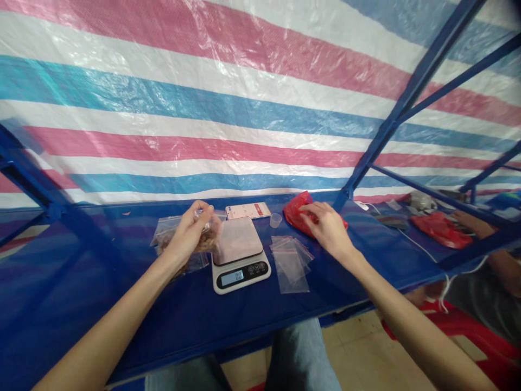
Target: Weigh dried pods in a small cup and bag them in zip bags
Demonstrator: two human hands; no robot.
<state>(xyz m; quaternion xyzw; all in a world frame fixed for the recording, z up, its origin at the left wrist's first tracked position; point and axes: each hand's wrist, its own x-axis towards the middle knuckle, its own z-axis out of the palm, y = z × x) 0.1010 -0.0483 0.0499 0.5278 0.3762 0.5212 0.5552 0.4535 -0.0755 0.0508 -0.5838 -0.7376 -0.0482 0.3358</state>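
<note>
pinching a clear bag (210, 239) of brown bits, the left hand (198, 220) has its fingers closed on the upper part of the plastic, at the left edge of the scale's metal plate. whether the bag touches the plate cannot be told from this angle. the right hand (324, 221) is at the red bag (296, 210) near the back of the table (175, 320), fingers bent over its crumpled mouth; whether they grip anything there cannot be told.

between the hands sits the white scale (241, 278), its display reading 0.0. behind it lies a phone (248, 210) with a lit screen, and a small clear cup (275, 220) stands just beside that, to the right. flat clear bags (292, 271) overlap in a loose fan right of the scale. more filled bags (165, 225) lie under and around the left hand, partly hidden by it. farther right, well apart, another person's arm (476, 224) reaches beside a second red plastic bag (442, 229).
</note>
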